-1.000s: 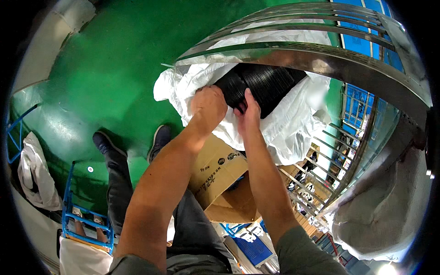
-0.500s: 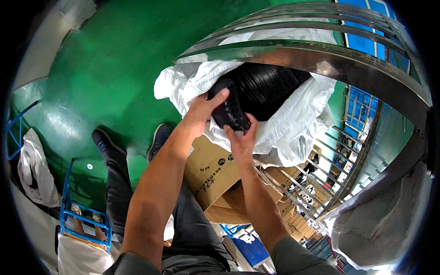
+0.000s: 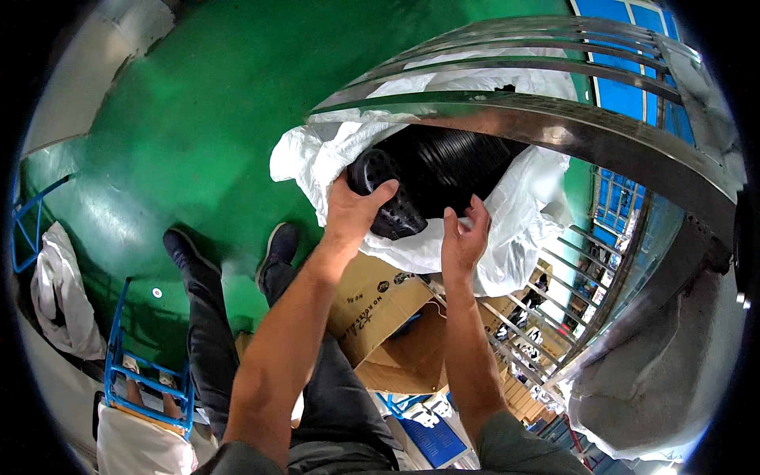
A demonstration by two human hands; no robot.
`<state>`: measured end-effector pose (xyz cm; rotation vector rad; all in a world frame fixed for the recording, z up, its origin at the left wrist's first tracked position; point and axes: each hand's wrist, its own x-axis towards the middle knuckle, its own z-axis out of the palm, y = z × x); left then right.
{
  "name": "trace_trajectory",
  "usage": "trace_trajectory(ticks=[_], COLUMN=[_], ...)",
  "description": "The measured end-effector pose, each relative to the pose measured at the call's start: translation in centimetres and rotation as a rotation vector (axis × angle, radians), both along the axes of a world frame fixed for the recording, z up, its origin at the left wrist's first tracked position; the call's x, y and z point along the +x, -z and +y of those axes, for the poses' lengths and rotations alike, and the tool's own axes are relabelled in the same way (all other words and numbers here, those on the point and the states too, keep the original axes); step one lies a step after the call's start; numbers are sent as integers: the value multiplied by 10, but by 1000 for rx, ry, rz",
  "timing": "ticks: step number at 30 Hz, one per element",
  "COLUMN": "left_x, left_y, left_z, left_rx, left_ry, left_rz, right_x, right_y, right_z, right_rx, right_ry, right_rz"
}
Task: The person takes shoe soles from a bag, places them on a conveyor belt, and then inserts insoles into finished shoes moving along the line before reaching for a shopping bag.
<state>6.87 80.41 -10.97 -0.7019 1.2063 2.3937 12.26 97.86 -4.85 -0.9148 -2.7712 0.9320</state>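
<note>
While left hand grips, right hand gapes.

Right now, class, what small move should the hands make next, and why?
Probably bring the right hand to the lower end of the black piece: only the left hand grips it, thumb on top, while the right hand sits apart, open and empty, by the bag.

This is looking like a factory/whse workspace: green coated flr is spreading toward 10 o'clock, a barred metal rack is curving at 2, an open cardbd box is sitting at 6, stacked ctns are showing at 5.
</note>
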Motion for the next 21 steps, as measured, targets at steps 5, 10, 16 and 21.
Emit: trace_trajectory(ticks=[5, 10, 16, 21], left_x=[3, -2, -44, -41], left_y=[19, 32, 4, 5], left_z=[16, 7, 25, 29], left_rx=[-198, -376, -874, -928], left_ry=[35, 244, 685, 820], left_rz=[40, -145, -405, -349], right_x=[-49, -60, -57, -54], right_y=[9, 26, 28, 20], right_z=[4, 21, 49, 45], right_rx=[628, 794, 797, 730], right_ry=[-593, -834, -910, -771], right_rz=[-60, -31, 46, -10])
